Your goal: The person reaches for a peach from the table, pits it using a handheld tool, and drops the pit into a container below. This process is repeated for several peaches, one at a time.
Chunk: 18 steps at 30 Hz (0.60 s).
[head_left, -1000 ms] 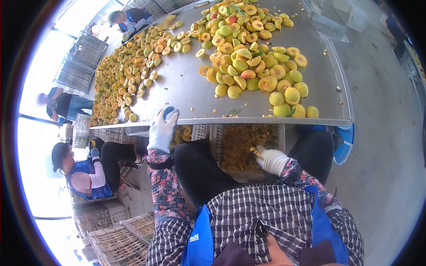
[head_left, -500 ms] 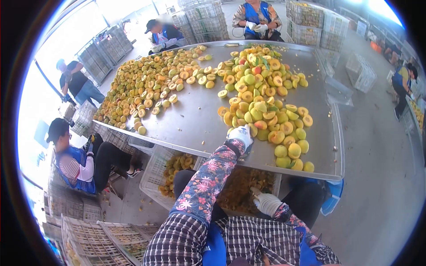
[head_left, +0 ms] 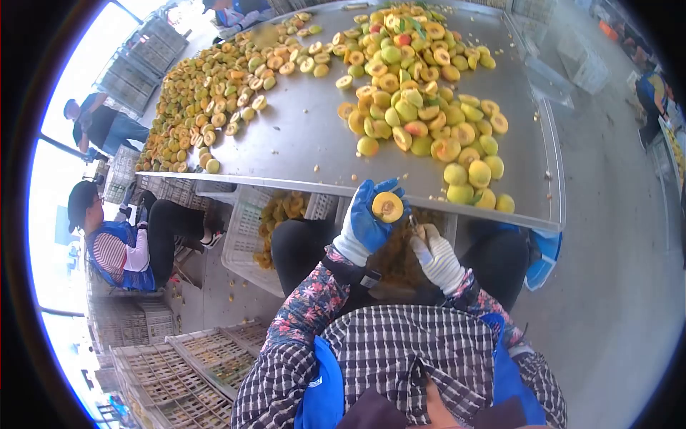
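Note:
My left hand [head_left: 366, 227], in a white glove with a blue-coated palm, is closed around a peach half [head_left: 387, 207] whose yellow cut face and pit hollow point up toward me. Beside it, my white-gloved right hand [head_left: 437, 263] grips a small thin metal tool [head_left: 413, 222], its tip close to the fruit; most of the handle is hidden by the fingers. Both hands are just off the near edge of the metal table [head_left: 300, 154]. On the table, nearest my hands, is a heap of halved yellow-green peaches [head_left: 446, 146].
Another large pile of peach halves [head_left: 200, 118] covers the table's left side. Below the edge, a white crate [head_left: 246, 229] holds more halves beside my knee. A seated person [head_left: 121, 239] is at left, with slatted crates [head_left: 179, 372] behind. A blue tub [head_left: 544, 261] stands at right.
My left hand has come back from the heap to over my lap, now with a peach half. My right hand has risen to meet it, and the view has tilted down.

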Each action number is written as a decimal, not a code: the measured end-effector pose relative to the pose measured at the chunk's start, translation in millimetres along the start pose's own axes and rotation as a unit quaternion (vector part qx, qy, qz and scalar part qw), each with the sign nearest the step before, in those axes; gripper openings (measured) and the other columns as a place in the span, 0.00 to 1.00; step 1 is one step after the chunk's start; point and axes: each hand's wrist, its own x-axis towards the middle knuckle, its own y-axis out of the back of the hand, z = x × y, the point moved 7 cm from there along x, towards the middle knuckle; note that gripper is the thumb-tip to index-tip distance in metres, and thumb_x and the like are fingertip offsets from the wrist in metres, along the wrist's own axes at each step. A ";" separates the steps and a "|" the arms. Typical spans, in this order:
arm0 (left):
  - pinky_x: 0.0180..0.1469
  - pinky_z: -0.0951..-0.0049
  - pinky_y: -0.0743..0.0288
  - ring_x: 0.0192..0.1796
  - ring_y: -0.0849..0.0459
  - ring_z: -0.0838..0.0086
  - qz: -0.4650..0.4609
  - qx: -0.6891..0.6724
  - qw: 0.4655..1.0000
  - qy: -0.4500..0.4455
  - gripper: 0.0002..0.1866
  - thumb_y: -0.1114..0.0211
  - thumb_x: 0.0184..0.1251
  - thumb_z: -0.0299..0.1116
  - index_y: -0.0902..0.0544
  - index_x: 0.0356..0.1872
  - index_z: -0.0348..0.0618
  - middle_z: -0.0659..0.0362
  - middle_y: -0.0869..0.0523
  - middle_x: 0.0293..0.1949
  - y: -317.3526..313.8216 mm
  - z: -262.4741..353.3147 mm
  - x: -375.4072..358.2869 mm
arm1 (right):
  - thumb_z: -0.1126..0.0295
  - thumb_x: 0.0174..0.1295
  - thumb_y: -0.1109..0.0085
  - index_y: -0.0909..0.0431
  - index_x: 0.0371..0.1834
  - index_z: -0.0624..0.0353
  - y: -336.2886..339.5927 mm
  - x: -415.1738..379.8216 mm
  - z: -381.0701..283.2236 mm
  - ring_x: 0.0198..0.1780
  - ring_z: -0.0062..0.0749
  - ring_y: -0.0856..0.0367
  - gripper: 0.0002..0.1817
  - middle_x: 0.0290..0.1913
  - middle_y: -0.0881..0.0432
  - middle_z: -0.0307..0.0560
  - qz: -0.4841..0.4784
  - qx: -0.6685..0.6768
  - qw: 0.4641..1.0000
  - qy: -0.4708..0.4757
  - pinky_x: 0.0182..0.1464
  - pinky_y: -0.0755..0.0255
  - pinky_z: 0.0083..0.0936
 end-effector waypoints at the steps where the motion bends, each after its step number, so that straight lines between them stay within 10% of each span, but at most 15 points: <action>1: 0.59 0.55 0.24 0.51 0.18 0.56 0.009 -0.005 1.000 0.010 0.27 0.49 0.74 0.52 0.23 0.56 0.36 0.49 0.18 0.51 10.9 -8.6 1.9 | 0.58 0.70 0.49 0.31 0.47 0.61 -1.1 1.2 0.7 0.30 0.56 0.21 0.16 0.26 0.22 0.57 0.001 0.009 1.000 0.001 0.32 0.29 0.42; 18: 0.35 0.74 0.21 0.33 0.17 0.72 0.115 0.266 0.956 -0.033 0.38 0.60 0.75 0.64 0.15 0.38 0.36 0.54 0.14 0.33 31.3 -39.6 1.8 | 0.59 0.68 0.48 0.35 0.48 0.61 -19.7 -5.4 6.3 0.30 0.63 0.20 0.17 0.25 0.20 0.63 -0.082 -0.202 0.976 0.002 0.31 0.27 0.52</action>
